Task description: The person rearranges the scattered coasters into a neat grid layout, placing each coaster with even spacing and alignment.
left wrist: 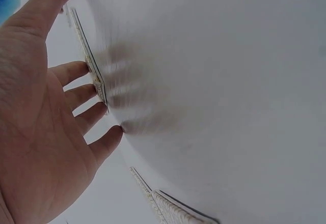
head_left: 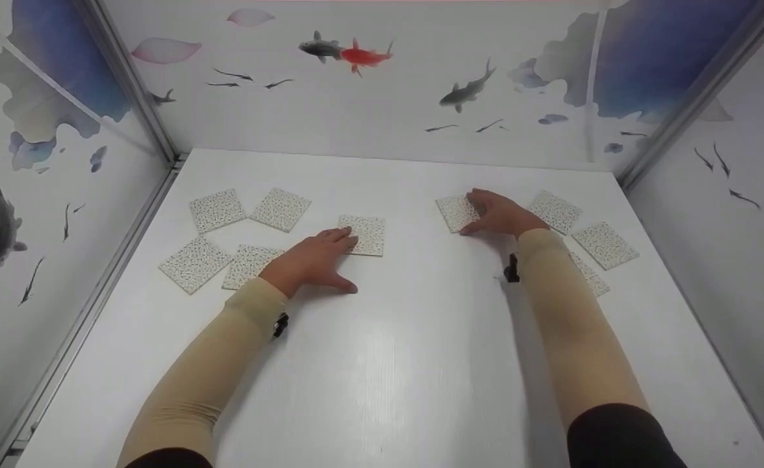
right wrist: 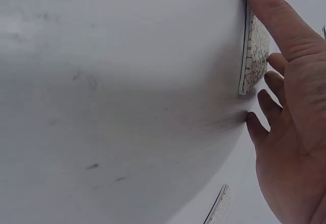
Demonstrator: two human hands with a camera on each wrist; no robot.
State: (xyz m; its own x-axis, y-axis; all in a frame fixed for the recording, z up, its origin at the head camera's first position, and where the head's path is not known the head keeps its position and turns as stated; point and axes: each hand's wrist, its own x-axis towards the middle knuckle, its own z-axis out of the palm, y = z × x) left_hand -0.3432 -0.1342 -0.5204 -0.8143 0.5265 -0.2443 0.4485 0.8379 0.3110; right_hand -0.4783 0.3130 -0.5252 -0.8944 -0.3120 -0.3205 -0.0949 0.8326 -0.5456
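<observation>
White speckled left tile [head_left: 370,235]: beneath left hand's [head_left: 316,260] fingertips, extending rightward | left fingers extended, not gripping | right tile [head_left: 452,213]: left of right hand's [head_left: 502,213] palm, pinched between thumb and fingers across opposite edges | tiles square, no long axis, apart

Showing dark flecks over cream on the tiles [head_left: 194,264] at middle left and right, white on the table [head_left: 382,364], beige on the sleeves [head_left: 567,318] below. Displaying a red fish [head_left: 365,57] and grey fish [head_left: 467,90] on the white wall [head_left: 368,123] at top.
</observation>
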